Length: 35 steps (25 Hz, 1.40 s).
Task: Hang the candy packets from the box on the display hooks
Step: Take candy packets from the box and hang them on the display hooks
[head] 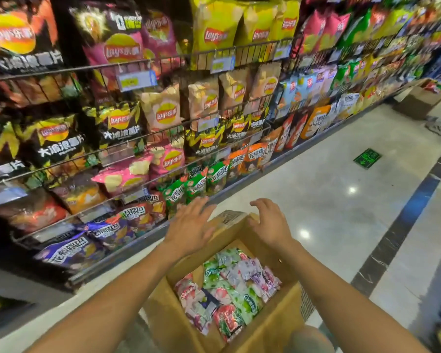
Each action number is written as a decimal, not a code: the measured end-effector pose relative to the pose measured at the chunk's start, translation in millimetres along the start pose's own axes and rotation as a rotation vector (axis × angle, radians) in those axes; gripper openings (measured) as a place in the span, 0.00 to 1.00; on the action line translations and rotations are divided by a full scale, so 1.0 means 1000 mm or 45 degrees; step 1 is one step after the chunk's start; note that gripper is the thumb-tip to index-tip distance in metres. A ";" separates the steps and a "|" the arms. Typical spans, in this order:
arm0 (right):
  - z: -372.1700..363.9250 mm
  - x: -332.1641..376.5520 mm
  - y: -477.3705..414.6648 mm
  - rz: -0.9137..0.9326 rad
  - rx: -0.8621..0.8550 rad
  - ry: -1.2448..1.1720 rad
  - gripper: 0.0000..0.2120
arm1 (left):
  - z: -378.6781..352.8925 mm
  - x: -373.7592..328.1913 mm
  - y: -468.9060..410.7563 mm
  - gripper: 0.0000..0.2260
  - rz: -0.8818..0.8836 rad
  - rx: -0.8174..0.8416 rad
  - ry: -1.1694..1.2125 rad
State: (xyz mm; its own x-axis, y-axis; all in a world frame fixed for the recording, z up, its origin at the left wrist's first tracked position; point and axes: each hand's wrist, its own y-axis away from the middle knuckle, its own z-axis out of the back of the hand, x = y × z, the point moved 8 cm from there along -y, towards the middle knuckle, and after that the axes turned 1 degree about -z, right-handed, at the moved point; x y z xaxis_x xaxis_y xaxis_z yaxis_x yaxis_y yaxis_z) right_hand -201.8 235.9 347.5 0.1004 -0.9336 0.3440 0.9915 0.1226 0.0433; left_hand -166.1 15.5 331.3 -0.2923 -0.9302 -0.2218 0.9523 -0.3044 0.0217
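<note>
An open cardboard box (270,332) sits low in front of me, holding several candy packets (229,289) in green, pink and red wrappers. My left hand (191,225) is stretched out over the box's far left flap, its fingers straight and spread, holding nothing. Above the far right flap my right hand (270,222) hovers with loosely curled fingers, also holding nothing. Both forearms reach forward on either side of the box. No display hooks can be made out.
Wire shelves (143,138) packed with crisp bags run along the left and back. A pale tiled aisle floor (329,200) lies to the right, with a green floor sticker (367,157). Another cardboard box (420,98) stands far down the aisle.
</note>
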 end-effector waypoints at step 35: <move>-0.444 -0.217 0.040 0.069 0.998 0.455 0.16 | -0.360 0.058 -0.012 0.37 0.457 0.420 1.631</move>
State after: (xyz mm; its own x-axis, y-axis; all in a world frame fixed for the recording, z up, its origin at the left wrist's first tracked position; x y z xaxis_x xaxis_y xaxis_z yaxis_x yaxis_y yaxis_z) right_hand -147.5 293.6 -141.8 0.2967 -0.9534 0.0541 0.6546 0.2443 0.7154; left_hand -162.5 38.6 -32.4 0.4201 -0.1843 -0.8886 0.8401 -0.2913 0.4576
